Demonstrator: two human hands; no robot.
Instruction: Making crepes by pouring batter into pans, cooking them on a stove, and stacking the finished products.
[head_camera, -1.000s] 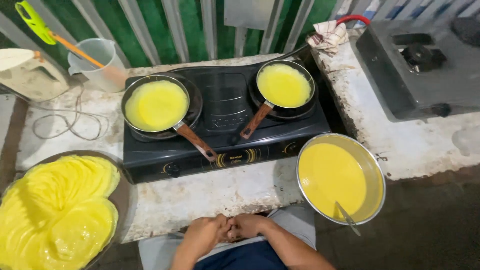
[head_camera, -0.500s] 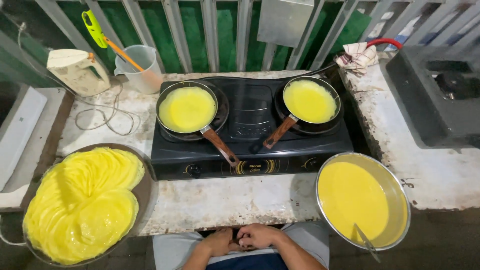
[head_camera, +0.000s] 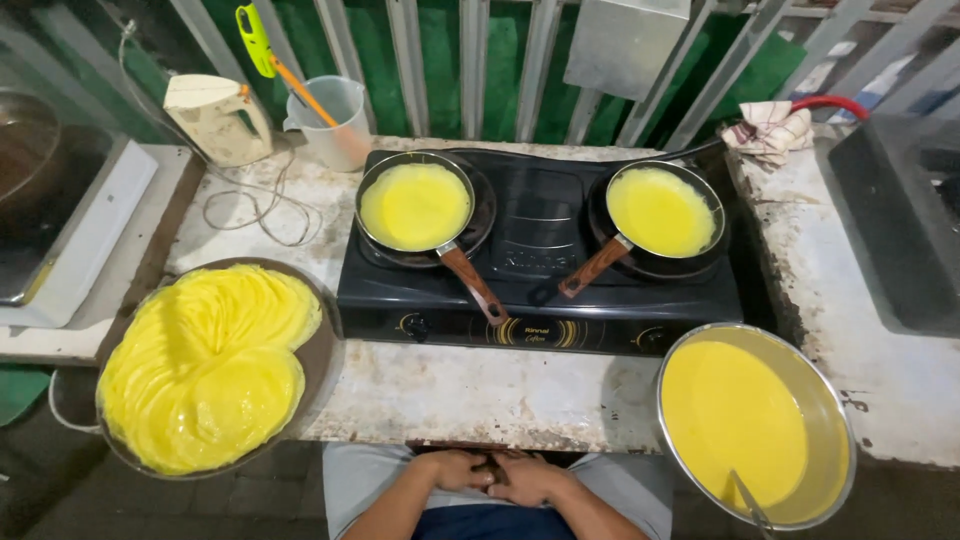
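**Hands parked, two pans going on the stove**

Down at the bottom edge of my view, both hands sit together in the lap, just below the front lip of the concrete counter (head_camera: 480, 395). My left hand (head_camera: 452, 470) and right hand (head_camera: 527, 478) are touching, fingers curled in against each other. Something small and dark sits between them where they meet, but I can't tell if they're actually pinching it or just pressed together. Neither hand is touching any cookware.

Closest stuff to them: the big round tray (head_camera: 325, 360) on the left, piled with overlapping thin yellow crepes (head_camera: 205, 365), hanging a bit over the counter edge. On the right there's a metal bowl (head_camera: 838, 430) of yellow batter (head_camera: 735, 420) with a ladle handle (head_camera: 750, 500) poking out near its front rim.

Further back is the black two-burner stove (head_camera: 540, 250). Left pan (head_camera: 416, 205) and right pan (head_camera: 664, 210) each hold a thin yellow round, and both brown handles angle toward the middle front of the stove. Behind the left pan stands a plastic jug (head_camera: 335, 125) with a green-handled utensil (head_camera: 258, 38) stuck in it, next to a cream-coloured kettle (head_camera: 215, 118). A checked cloth (head_camera: 770, 130) lies at the back right.
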